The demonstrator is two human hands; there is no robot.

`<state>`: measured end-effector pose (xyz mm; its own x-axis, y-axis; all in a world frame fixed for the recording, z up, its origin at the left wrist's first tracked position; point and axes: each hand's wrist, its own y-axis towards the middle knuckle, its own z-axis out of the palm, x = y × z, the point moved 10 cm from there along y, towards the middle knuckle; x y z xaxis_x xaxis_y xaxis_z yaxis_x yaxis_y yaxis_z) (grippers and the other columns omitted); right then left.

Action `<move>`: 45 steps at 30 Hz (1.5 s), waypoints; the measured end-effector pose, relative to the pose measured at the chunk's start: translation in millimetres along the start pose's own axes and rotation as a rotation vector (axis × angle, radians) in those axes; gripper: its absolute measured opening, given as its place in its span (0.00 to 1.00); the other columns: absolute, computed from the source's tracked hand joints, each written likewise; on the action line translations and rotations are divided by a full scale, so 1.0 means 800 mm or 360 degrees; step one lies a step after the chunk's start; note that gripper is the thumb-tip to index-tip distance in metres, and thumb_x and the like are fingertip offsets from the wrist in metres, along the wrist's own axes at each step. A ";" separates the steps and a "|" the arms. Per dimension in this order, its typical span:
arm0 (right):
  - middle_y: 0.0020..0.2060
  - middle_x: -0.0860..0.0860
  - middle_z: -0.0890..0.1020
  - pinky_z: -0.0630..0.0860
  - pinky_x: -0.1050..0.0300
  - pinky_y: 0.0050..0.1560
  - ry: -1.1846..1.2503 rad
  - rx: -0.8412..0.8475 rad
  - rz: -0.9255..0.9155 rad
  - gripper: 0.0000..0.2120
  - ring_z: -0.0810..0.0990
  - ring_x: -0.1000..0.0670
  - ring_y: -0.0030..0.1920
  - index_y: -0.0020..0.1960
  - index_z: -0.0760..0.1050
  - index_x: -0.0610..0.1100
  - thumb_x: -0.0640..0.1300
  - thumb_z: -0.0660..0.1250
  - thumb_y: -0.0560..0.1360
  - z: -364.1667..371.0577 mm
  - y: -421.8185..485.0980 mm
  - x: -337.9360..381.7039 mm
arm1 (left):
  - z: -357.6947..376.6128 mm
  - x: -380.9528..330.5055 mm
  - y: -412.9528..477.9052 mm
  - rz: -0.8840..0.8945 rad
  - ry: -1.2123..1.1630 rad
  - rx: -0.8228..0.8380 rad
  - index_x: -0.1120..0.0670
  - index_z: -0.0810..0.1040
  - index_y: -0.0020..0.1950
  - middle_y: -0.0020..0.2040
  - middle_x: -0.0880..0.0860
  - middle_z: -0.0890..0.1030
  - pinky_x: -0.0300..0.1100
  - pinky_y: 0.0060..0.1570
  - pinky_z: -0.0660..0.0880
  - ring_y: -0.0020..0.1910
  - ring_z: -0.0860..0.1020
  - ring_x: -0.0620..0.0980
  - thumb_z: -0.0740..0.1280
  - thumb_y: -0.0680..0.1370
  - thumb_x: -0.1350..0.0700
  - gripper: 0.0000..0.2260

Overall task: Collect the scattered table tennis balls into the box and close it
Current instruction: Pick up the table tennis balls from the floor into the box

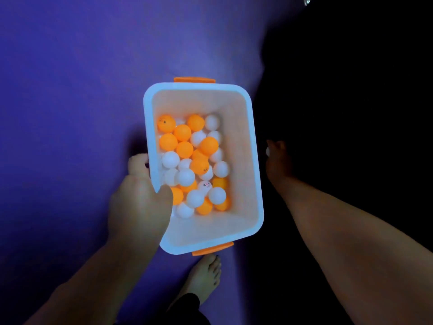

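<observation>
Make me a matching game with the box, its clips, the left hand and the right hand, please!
Things:
1. box
2. clips
3. left hand
4. right hand

States:
A. orange, one at each short end
B. grips the box's rim
C. out in the dark beside the box, with something small and white at its fingers
D. open, no lid, white and orange balls inside

Pairs: 1-D, 2-A, 3-B, 4-C
</observation>
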<state>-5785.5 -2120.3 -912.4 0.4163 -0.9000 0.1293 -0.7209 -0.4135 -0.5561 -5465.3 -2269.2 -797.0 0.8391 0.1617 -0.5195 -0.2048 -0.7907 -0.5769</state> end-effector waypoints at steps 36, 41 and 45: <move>0.30 0.53 0.78 0.72 0.58 0.30 0.0102 -0.0024 -0.1855 0.06 0.73 0.52 0.30 0.41 0.76 0.46 0.46 0.62 0.74 -0.001 -0.557 0.681 | -0.440 0.351 -0.173 -0.0954 -0.0651 -0.0597 0.51 0.70 0.60 0.51 0.55 0.81 0.46 0.40 0.71 0.49 0.78 0.62 0.63 0.74 0.60 0.15; 0.28 0.57 0.74 0.69 0.59 0.35 0.0227 0.0212 -0.1637 0.06 0.72 0.54 0.32 0.41 0.75 0.48 0.42 0.64 0.76 0.103 -0.588 0.751 | -0.439 0.458 -0.213 -0.1270 -0.0856 -0.0752 0.52 0.72 0.59 0.53 0.57 0.81 0.49 0.46 0.71 0.52 0.77 0.63 0.64 0.73 0.61 0.15; 0.31 0.52 0.75 0.64 0.58 0.35 0.0031 0.0263 -0.1730 0.06 0.72 0.49 0.33 0.43 0.77 0.43 0.42 0.63 0.77 0.200 -0.603 0.789 | -0.412 0.523 -0.251 -0.1585 -0.1026 -0.0913 0.52 0.72 0.57 0.50 0.58 0.81 0.48 0.45 0.71 0.48 0.78 0.63 0.63 0.73 0.62 0.14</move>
<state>-5086.0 -2466.7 -694.1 0.7743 -0.0698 0.6290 0.1085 -0.9646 -0.2405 -4906.7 -2237.2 -690.6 0.0834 0.9411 -0.3276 0.7329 -0.2807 -0.6197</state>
